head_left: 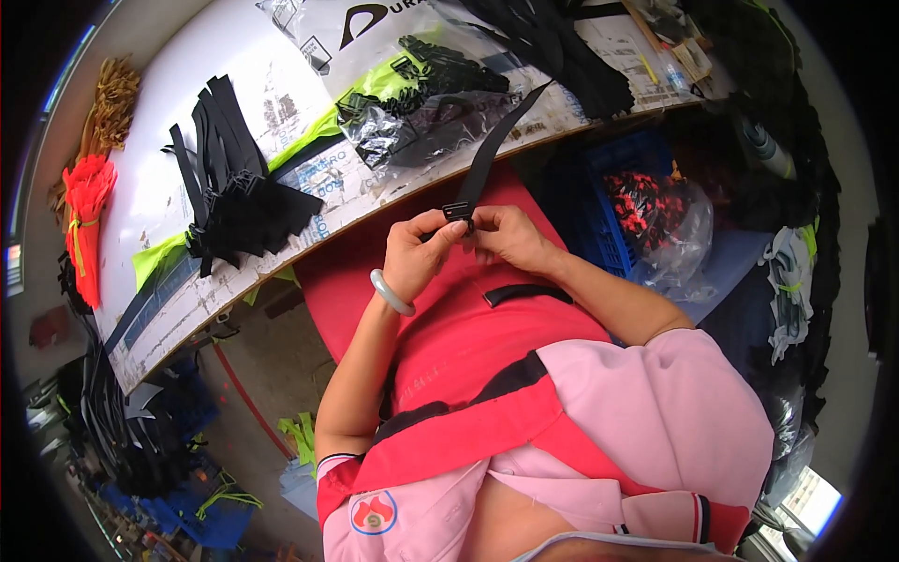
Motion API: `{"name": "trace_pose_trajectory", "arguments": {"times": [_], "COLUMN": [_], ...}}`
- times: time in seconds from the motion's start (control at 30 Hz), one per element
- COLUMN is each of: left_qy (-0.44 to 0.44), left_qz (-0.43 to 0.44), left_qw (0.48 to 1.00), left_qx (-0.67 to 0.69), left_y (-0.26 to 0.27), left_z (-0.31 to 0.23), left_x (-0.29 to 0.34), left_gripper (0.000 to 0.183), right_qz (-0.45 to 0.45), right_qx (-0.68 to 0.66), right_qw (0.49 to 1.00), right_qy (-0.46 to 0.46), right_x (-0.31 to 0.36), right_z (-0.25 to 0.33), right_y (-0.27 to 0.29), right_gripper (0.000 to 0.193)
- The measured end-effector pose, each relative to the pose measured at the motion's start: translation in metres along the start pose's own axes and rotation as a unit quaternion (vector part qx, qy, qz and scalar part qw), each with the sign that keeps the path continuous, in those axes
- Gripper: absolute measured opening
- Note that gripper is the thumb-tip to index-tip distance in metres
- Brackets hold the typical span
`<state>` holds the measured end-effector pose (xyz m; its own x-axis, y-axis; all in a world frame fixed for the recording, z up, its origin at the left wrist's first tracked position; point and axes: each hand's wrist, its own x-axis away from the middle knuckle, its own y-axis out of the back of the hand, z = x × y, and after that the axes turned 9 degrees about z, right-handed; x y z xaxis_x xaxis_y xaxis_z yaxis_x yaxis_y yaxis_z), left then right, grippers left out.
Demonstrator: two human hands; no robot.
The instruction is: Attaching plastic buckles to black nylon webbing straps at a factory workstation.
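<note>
Both my hands meet over my lap, just in front of the table edge. My left hand point(415, 249) wears a pale bangle at the wrist and pinches a small black buckle point(456, 212) between thumb and fingers. A black webbing strap point(498, 142) runs from the buckle up to the table edge. Close against the buckle's other side, my right hand point(510, 238) has its fingers curled on the strap by the buckle. The fingertips partly hide how the strap passes through.
On the white table point(178, 98) lie a bundle of black straps point(234, 178), a clear plastic bag point(412, 103) of black buckles, and more black webbing point(590, 70). A red bundle point(89, 220) hangs at the left. A blue crate point(599, 201) stands under the table at right.
</note>
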<state>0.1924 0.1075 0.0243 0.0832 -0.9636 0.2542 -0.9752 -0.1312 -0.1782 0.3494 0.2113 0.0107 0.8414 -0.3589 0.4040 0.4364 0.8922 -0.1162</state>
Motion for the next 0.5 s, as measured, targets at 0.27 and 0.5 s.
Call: {"name": "trace_pose_trajectory", "arguments": {"times": [0.27,0.5], "left_qy": [0.001,0.016], "left_qz": [0.021,-0.070], "left_qw": [0.952,0.916], "left_qx": [-0.305,-0.394], "left_y": [0.036,0.086], "left_z": [0.038,0.051], "left_x": [0.040,0.069], "left_gripper": [0.018,0.025], "right_qz": [0.034,-0.096], "right_qx": [-0.118,-0.077], "right_qw": [0.989,0.972], "right_qy": [0.078,0.200], "right_x": [-0.025,-0.023], "right_z": [0.020,0.103], "right_y": [0.019,0.104], "right_gripper": [0.025,0.028]}}
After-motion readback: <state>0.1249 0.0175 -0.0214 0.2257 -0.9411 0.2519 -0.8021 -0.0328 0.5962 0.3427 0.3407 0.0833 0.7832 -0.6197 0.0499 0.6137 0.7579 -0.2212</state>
